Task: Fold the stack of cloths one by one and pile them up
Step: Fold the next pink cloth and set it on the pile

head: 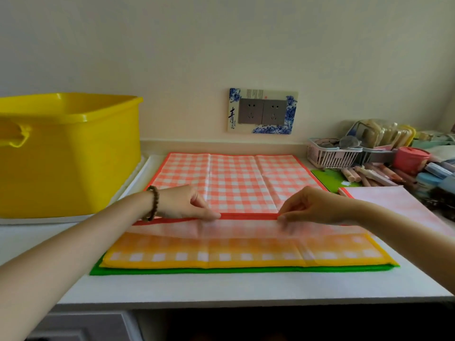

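At mid-frame, our left hand [187, 203] and right hand [312, 205] pinch the red cloth's [234, 178] near hem, lifted off the yellow cloth [221, 252] beneath. It looks thin, light and limp, so we judge the corners the steadier hold.

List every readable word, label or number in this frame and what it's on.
"青": large dark character on the white socket surround with blue flowers.
Smaller characters beside it and fine print along its top: too small to read.
Nothing legible on the pink round plastic tub or nearby clutter.
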